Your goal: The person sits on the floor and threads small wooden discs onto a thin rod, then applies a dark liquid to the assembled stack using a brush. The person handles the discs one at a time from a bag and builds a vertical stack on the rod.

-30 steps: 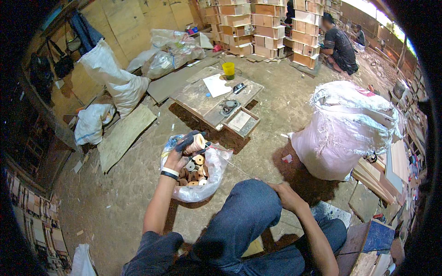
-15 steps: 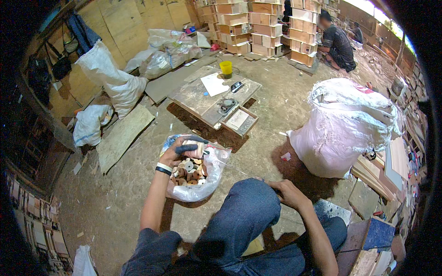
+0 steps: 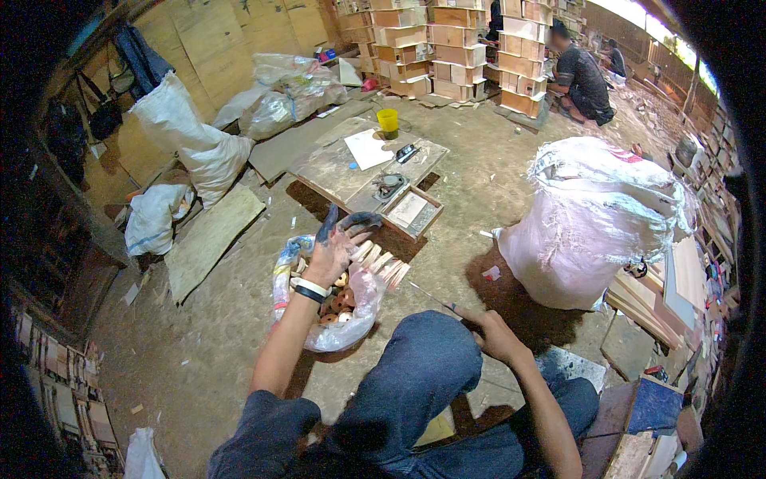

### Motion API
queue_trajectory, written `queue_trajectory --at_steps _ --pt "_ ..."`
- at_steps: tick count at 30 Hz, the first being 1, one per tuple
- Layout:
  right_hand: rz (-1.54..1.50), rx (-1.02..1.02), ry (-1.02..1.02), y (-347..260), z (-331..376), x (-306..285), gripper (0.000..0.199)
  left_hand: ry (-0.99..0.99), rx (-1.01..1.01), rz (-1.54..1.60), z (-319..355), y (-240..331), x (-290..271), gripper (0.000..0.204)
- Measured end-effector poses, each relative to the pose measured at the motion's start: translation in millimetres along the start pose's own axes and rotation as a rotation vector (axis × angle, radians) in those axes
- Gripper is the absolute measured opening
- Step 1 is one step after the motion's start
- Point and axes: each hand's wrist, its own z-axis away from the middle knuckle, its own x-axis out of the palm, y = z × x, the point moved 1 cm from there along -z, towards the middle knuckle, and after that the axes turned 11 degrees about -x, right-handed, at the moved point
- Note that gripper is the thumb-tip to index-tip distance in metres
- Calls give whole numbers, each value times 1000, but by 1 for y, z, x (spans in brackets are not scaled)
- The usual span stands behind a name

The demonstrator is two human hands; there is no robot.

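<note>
My left hand point(image 3: 339, 243), its fingers blackened, is open with thumb and fingers spread above a clear plastic bag point(image 3: 363, 319). Inside the bag lie several small wooden discs with center holes point(image 3: 339, 303). Just beside my left palm, a row of pale discs point(image 3: 381, 265) sits loosely spaced and tilted, apparently threaded on a thin rod point(image 3: 427, 293). My right hand point(image 3: 496, 334), closed beside my right knee, grips the near end of that rod. Whether the left palm touches the discs I cannot tell.
Ahead stands a low wooden table point(image 3: 331, 172) with a yellow cup point(image 3: 387, 121) and an open tray point(image 3: 411, 211). A large white sack point(image 3: 590, 231) is to the right, beside stacked boards. Wooden box stacks point(image 3: 459, 52) and a crouching person point(image 3: 582, 76) are farther back.
My left hand has opened from its grip around the bunched discs and turned upward. The discs have shifted right and spread apart along the rod. My right hand keeps its hold.
</note>
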Motion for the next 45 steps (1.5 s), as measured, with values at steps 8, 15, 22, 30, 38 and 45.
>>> queue_trajectory --at_steps 8,15,22,30,38,45 --pt "-65 -32 131 0 -4 -9 71 6 93 -276 4 -20 31 41" --pt "-38 12 242 14 2 -42 42 -107 270 -904 -3 22 83 43" --pt "-162 40 451 -4 -6 -56 28 -260 292 -1073 -4 37 113 40" --pt "-166 -17 334 -38 -11 -38 31 -222 287 -1073 -2 37 122 47" --pt "-66 -28 249 -36 -9 -41 23 -65 415 -1041 -4 27 34 36" --pt "7 -61 343 -34 -4 -49 21 600 -221 -1931 43 -52 -182 28"
